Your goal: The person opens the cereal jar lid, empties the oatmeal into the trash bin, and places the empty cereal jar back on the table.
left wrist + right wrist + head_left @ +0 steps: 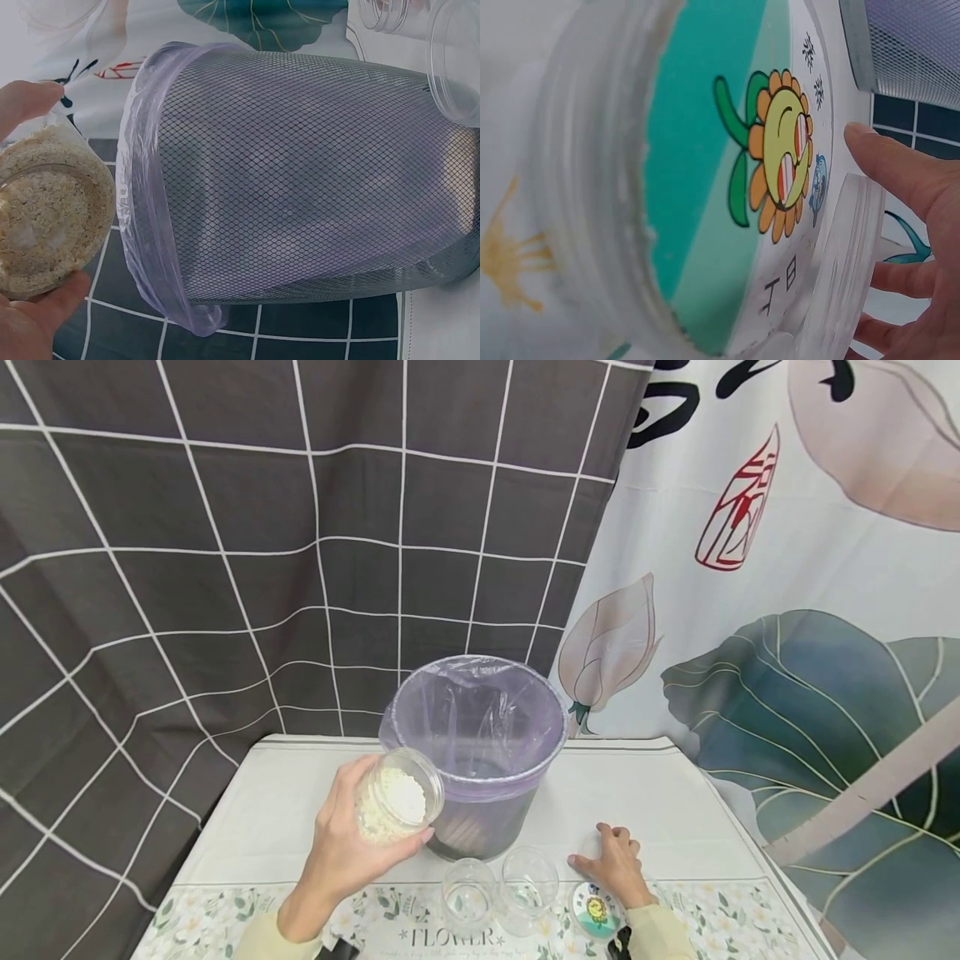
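My left hand grips a clear jar of pale, crumbly grains, with fingers and thumb around its side. The jar tilts, its mouth near the rim of a mesh bin lined with a purple bag. In the left wrist view the grains fill much of the jar. On the right, my right hand rests low at the table, thumb and fingers spread about a clear lid. Beside it lies a round lid with a sunflower picture.
Two clear jars stand side by side in front of the bin. A white table cover with a floral border lies underneath. Dark grid-patterned cloth hangs behind, and a lotus-printed curtain hangs at right.
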A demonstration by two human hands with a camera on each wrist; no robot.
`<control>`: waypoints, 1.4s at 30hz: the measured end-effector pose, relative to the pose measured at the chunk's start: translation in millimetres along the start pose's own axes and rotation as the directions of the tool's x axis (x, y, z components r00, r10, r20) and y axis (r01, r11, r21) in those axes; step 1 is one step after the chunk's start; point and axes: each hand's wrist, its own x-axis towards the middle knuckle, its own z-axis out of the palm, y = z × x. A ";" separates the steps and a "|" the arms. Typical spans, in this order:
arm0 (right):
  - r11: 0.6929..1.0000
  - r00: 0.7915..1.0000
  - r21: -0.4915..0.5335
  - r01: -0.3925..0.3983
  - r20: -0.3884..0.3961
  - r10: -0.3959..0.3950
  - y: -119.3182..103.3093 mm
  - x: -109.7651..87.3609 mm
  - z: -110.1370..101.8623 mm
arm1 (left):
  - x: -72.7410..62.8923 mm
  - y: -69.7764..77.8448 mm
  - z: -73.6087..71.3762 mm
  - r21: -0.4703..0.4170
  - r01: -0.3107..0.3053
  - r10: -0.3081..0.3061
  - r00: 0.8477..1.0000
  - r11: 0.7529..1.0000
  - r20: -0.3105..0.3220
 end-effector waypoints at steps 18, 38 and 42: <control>0.998 0.998 0.020 0.061 -0.005 -0.061 -0.1 4.0 8.9 | 10.0 -3.3 2.4 -0.004 -0.027 0.027 0.999 1.000 -0.024; 0.998 0.998 0.008 0.064 0.003 -0.064 2.0 6.1 8.1 | 27.0 -4.4 7.2 -0.003 -0.032 0.032 1.000 0.999 0.002; 0.997 0.998 0.017 0.070 0.002 -0.070 0.5 8.0 4.4 | 29.8 -4.9 7.9 -0.002 -0.039 0.039 0.999 0.999 0.010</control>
